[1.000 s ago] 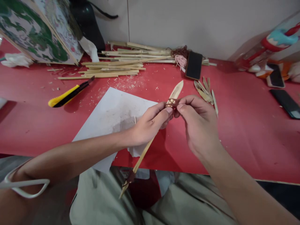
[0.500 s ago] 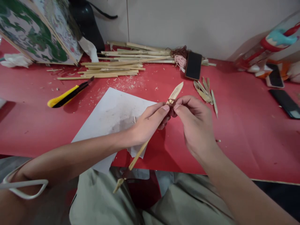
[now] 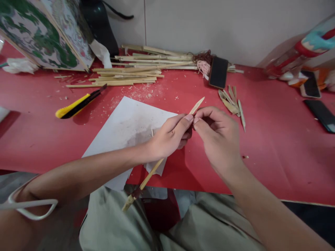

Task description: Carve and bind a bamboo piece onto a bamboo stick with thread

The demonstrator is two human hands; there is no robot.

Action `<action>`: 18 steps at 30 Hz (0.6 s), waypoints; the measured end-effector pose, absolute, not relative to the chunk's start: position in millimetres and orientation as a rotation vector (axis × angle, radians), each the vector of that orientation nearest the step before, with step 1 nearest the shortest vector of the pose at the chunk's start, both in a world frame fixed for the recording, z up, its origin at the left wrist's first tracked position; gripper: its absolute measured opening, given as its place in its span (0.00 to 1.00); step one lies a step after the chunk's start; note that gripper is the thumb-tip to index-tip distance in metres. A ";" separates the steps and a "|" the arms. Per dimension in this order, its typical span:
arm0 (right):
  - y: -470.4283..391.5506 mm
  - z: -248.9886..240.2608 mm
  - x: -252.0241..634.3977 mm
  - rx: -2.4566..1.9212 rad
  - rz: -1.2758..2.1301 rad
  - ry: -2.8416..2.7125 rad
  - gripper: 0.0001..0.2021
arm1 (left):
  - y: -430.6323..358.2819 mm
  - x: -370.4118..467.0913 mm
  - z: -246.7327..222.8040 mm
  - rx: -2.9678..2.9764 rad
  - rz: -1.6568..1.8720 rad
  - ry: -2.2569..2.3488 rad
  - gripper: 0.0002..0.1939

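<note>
My left hand (image 3: 171, 136) is closed around a thin pale stick (image 3: 151, 174), whose pointed, leaf-like tip sticks out above my fingers. The stick's lower end, with a dark wrapping and a frayed tan piece (image 3: 128, 203), hangs past the table edge over my lap. My right hand (image 3: 218, 137) is closed in a pinch, thumb against forefinger, right beside the left fingertips. What it pinches is too small to make out. Beneath my left hand and forearm lies a white paper sheet (image 3: 112, 129).
A yellow-black cutter knife (image 3: 78, 105) lies left on the red table (image 3: 274, 146). Behind are bundled sticks (image 3: 131, 76), brown string (image 3: 205, 57) and a phone (image 3: 218, 72). Dried leaf pieces (image 3: 231, 101) lie right of centre; a bottle (image 3: 295, 55) and more phones are farther right.
The pointed tip has turned and now looks narrower. The brown strands visible earlier between my fingers are now hidden, and the stick's lower end has shifted slightly left.
</note>
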State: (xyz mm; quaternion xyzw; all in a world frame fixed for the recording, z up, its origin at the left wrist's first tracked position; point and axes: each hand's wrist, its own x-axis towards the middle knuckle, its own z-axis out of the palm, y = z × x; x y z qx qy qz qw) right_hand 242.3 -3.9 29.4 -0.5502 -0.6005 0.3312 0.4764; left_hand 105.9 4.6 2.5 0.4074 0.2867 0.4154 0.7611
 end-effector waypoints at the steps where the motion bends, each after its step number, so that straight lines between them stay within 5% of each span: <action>1: -3.9 30.2 241.8 -1.340 0.798 -1.476 0.05 | 4.2 106.4 3.1 0.875 0.903 0.634 0.20; 8: -3.9 39.8 238.8 -1.337 0.643 -1.576 0.08 | 0.2 109.7 10.0 0.734 0.937 0.662 0.21; 18: 1.9 30.5 237.0 -1.324 1.033 -1.194 0.06 | 2.4 107.3 4.3 0.732 0.987 0.599 0.18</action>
